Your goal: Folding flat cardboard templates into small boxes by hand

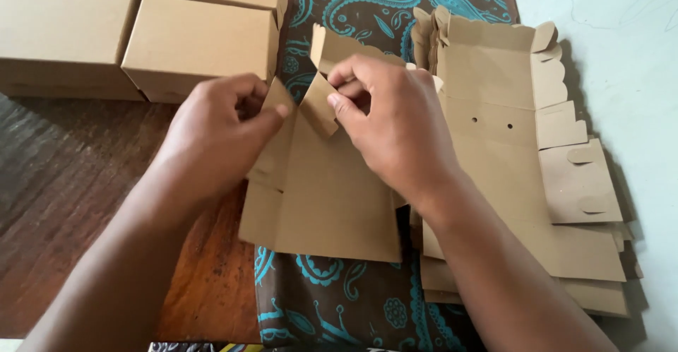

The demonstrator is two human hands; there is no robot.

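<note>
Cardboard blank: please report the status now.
Left hand and right hand both pinch flaps of cardboard blank. Flat stack beside right. Nothing blocking.

Both hands work a flat brown cardboard blank [321, 197]: the left hand [212, 136] pinches a side flap, and the right hand [395, 126] bends a small tab beside it. Just right of the right hand lies a stack of unfolded blanks [522, 182]. Beyond the left hand stand closed cardboard boxes [198, 38] on the wooden desk [63, 182].
</note>
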